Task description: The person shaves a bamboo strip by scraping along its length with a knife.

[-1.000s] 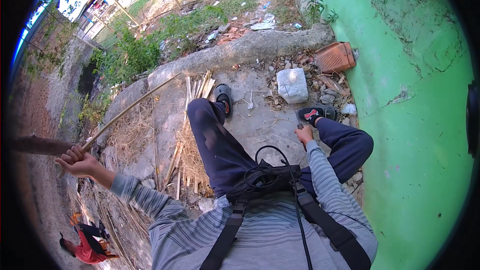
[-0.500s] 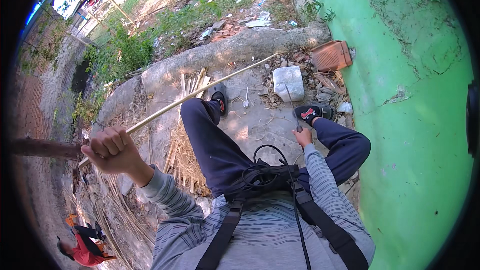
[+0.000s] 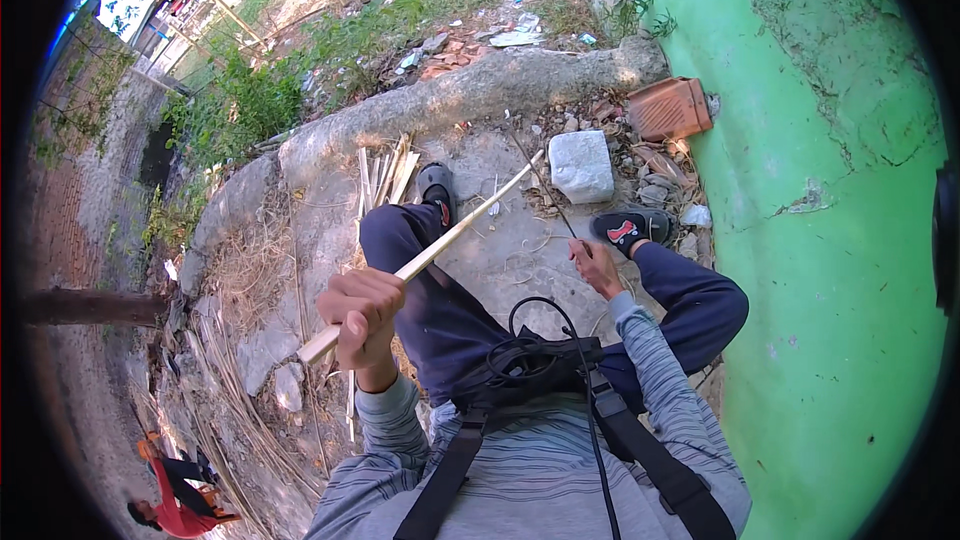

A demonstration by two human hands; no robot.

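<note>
My left hand (image 3: 362, 320) is closed in a fist around a pale bamboo stick (image 3: 455, 237), whose near end pokes out below the fist. The stick slants away over my left knee, its far tip left of a white stone block (image 3: 582, 167). In my right hand (image 3: 597, 268), closed and low between my knees, is a long thin knife (image 3: 549, 187). Its dark blade points away and to the left, seen nearly edge-on. Blade and stick cross in view near the stick's tip; whether they touch I cannot tell.
Split bamboo pieces (image 3: 388, 176) lie by my left foot, and long strips (image 3: 240, 380) at the left. A rough concrete ridge (image 3: 480, 90) runs ahead. At right, an orange tile (image 3: 668, 110) leans near a green wall (image 3: 830, 270). A person in red (image 3: 178, 512) sits lower left.
My left hand has come inward and lower, drawing the stick back toward me. The knife in my right hand has swung further left, over to the stick's far end.
</note>
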